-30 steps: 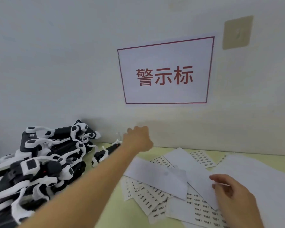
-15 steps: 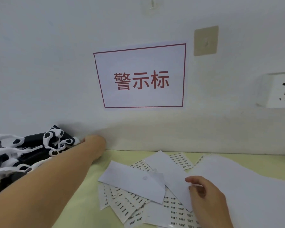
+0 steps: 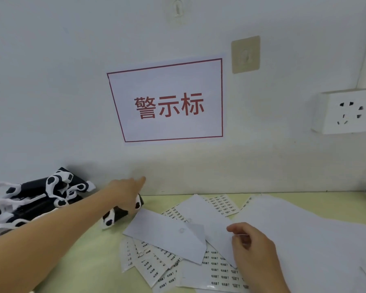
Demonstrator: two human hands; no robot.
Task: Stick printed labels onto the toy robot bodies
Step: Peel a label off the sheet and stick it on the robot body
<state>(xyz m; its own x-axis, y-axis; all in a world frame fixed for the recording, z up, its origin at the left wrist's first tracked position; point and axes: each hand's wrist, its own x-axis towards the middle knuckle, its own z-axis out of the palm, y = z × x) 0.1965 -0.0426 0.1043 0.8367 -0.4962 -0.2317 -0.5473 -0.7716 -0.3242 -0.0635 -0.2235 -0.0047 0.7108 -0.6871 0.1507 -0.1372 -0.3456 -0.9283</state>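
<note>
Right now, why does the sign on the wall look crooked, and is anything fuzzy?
Head view: the wide lens slants the wall sign, though its red letters stay sharp; the left hand is slightly smeared, the small print on the label sheets too soft to read; lighting is even, shadows faint.

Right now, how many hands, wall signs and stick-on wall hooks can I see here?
Hands: 2, the left hand gripping a toy robot body, the right hand pinching a paper sheet
Wall sign: 1
Stick-on hooks: 2, a clear hook and a beige hook
Total: 5
</note>
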